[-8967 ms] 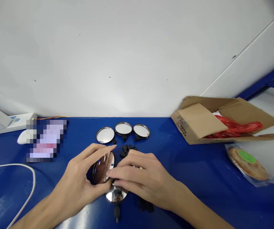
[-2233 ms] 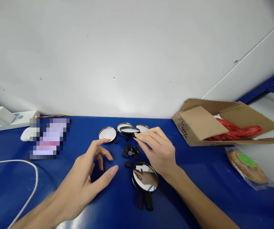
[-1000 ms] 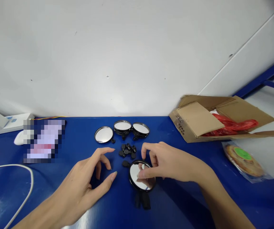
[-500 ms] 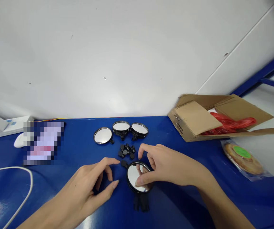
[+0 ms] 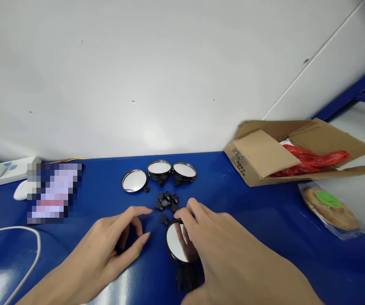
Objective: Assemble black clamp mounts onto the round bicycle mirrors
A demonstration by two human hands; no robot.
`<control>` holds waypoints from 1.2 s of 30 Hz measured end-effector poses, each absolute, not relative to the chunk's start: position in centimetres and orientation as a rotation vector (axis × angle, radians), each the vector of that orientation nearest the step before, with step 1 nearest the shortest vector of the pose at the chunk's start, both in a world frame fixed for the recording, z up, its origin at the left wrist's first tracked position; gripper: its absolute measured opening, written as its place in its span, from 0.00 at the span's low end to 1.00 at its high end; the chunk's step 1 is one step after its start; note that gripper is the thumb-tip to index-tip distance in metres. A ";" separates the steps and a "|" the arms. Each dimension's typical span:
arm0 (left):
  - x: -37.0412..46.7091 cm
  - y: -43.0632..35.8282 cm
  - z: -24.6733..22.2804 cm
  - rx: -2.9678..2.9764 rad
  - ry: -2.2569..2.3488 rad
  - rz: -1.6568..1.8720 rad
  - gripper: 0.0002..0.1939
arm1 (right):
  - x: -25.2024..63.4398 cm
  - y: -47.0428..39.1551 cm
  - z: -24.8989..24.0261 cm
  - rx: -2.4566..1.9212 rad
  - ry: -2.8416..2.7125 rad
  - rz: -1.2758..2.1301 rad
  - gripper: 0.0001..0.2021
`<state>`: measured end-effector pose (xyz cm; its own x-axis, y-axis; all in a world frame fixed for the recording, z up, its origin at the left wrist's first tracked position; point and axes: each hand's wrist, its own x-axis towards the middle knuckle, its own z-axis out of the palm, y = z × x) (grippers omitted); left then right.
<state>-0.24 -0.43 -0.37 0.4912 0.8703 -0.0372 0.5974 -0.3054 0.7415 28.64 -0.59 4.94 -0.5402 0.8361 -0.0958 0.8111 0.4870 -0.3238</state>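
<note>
In front of me a round black-rimmed mirror [image 5: 179,241] lies face up on the blue table, apparently on top of another. A small black knob [image 5: 164,219] sticks out at its upper left, and dark fittings [image 5: 185,277] show below it. My right hand [image 5: 220,245] arches over the mirror's right side, fingertips near the far rim and thumb apart, low down. Its fingers reflect in the glass. My left hand [image 5: 118,239] hovers left of the mirror, thumb and index finger apart, holding nothing. Several small black caps [image 5: 166,201] lie in a cluster just beyond.
Farther back lie a single round mirror [image 5: 134,181] and two mirror stacks [image 5: 159,168] [image 5: 184,170]. An open cardboard box [image 5: 258,156] with red plastic and a wrapped round pastry [image 5: 331,207] are at right. A blurred-out phone-like slab [image 5: 55,192], white mouse [image 5: 23,189] and white cable [image 5: 37,245] are at left.
My right hand has turned and moved nearer to me over the mirror; its thumb has left the glass. My left hand has shifted slightly left. The view has moved a little.
</note>
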 end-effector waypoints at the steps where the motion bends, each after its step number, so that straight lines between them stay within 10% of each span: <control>1: -0.3 -0.3 -0.4 2.024 1.211 0.490 0.21 | 28.7 -0.6 4.9 -1.456 -2.639 0.526 0.40; 26: 0.1 -0.5 -0.3 2.081 1.163 0.495 0.18 | 31.2 3.7 7.1 -1.491 -2.606 1.063 0.37; 36: -0.5 -1.9 -0.7 2.324 1.162 1.010 0.24 | 28.6 2.9 5.8 -0.892 -2.299 1.307 0.61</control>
